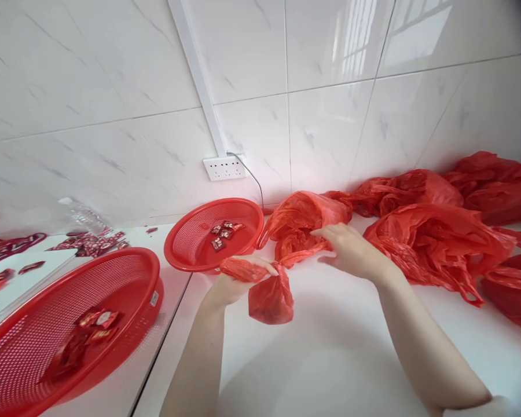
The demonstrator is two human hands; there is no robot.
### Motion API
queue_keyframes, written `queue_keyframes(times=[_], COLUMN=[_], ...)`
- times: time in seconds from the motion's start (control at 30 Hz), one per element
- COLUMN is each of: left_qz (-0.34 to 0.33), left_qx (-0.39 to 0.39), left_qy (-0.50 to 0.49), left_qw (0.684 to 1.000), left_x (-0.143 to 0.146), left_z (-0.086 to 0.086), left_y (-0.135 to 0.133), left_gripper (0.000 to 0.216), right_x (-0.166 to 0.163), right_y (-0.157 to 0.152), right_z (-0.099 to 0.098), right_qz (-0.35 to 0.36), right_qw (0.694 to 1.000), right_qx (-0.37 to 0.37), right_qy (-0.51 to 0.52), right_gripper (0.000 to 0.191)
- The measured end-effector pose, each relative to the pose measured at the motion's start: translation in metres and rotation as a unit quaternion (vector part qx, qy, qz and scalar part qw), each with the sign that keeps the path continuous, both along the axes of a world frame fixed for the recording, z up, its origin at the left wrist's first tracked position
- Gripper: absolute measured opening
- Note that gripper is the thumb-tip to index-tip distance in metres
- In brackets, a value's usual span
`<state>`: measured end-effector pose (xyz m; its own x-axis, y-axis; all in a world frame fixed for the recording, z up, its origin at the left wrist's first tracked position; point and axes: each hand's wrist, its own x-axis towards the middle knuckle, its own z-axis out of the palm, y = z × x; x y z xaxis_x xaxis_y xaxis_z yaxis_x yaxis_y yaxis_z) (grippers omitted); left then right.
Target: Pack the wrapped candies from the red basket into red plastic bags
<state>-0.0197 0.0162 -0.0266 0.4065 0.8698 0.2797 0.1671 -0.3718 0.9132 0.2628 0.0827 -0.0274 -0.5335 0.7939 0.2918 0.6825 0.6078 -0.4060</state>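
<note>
On the smooth white tabletop (330,370), a crumpled red plastic-film bag (304,208) is located at the right hand (345,249), whose fingers are parted; contact cannot be told. A small bulging red plastic bag (271,301) is held over the tabletop by the left hand (232,291). Light, limp, slippery handling is expected; the gathered neck should be gripped.

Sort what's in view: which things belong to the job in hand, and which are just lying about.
In the job:
small red bag, held by the left hand
crumpled red bag at the right hand
probably the round basket and its packets

Lying about, it seems:
clear bottle by the wall
grey cable at the socket strip
</note>
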Motion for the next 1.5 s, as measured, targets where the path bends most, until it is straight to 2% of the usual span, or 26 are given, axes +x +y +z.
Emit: queue_keyframes(times=[0.07, 0.1, 0.17, 0.2, 0.3, 0.4, 0.53, 0.73, 0.87, 0.97, 1.03, 1.17, 1.2, 1.3, 1.4, 1.5], left_qz=[-0.015, -0.021, -0.025, -0.026, -0.031, -0.022, 0.011, 0.029, 0.034, 0.075, 0.104, 0.138, 0.142, 0.150, 0.161, 0.165], left_qx=[-0.007, -0.013, -0.025, -0.029, -0.030, -0.016, -0.002, -0.054, -0.122, -0.125, -0.114, -0.094, -0.087, -0.082, -0.100, -0.109], left_qy=[-0.001, 0.000, 0.003, 0.006, 0.033, 0.066, 0.075, 0.095, 0.156, 0.157, 0.137, 0.119, 0.119, 0.133, 0.161, 0.182], left_qw=[1.000, 1.000, 0.999, 0.999, 0.999, 0.997, 0.997, 0.994, 0.980, 0.977, 0.979, 0.979, 0.979, 0.976, 0.968, 0.963], left_x=[0.003, 0.005, 0.009, 0.011, 0.014, 0.009, -0.007, -0.007, -0.001, -0.001, -0.003, -0.005, -0.006, -0.006, -0.006, -0.006], left_z=[-0.002, -0.003, -0.005, -0.006, -0.005, 0.000, 0.007, 0.005, -0.006, -0.013, -0.015, -0.008, -0.006, 0.001, 0.006, 0.009], left_y=[0.001, 0.002, 0.003, 0.003, 0.002, 0.001, 0.001, 0.004, 0.012, 0.019, 0.021, 0.019, 0.017, 0.013, 0.011, 0.011], left_gripper=[0.013, 0.013, 0.015, 0.015, 0.021, 0.032, 0.037, 0.033, 0.019, 0.027, 0.030, 0.027, 0.026, 0.025, 0.029, 0.033], right_x=[-0.010, -0.017, -0.030, -0.035, -0.040, -0.029, -0.002, 0.017, 0.017, 0.010, -0.003, -0.037, -0.042, -0.041, -0.008, 0.049], right_y=[-0.010, -0.015, -0.022, -0.024, -0.023, -0.014, 0.000, 0.008, 0.011, 0.011, 0.006, -0.012, -0.018, -0.034, -0.051, -0.071], right_z=[0.004, 0.005, 0.006, 0.006, 0.002, 0.001, 0.006, 0.007, -0.001, -0.008, -0.014, -0.042, -0.049, -0.060, -0.045, -0.012], right_qz=[0.133, 0.179, 0.204, 0.196, 0.193, 0.217, 0.205, 0.164, 0.070, 0.007, 0.019, 0.095, 0.100, 0.094, 0.086, 0.035], right_qw=[0.982, 0.964, 0.939, 0.937, 0.945, 0.952, 0.963, 0.966, 0.970, 0.982, 0.988, 0.986, 0.985, 0.987, 0.989, 0.990], right_qx=[-0.101, -0.151, -0.212, -0.221, -0.200, -0.169, -0.142, -0.186, -0.232, -0.187, -0.149, -0.123, -0.112, -0.082, -0.092, -0.129], right_qy=[0.087, 0.127, 0.178, 0.187, 0.173, 0.137, 0.107, 0.072, -0.029, -0.032, -0.024, -0.066, -0.082, -0.103, -0.083, -0.041], right_gripper=[0.067, 0.061, 0.034, 0.027, 0.037, 0.038, 0.038, 0.034, 0.027, 0.023, 0.033, 0.070, 0.069, 0.044, 0.045, 0.038])
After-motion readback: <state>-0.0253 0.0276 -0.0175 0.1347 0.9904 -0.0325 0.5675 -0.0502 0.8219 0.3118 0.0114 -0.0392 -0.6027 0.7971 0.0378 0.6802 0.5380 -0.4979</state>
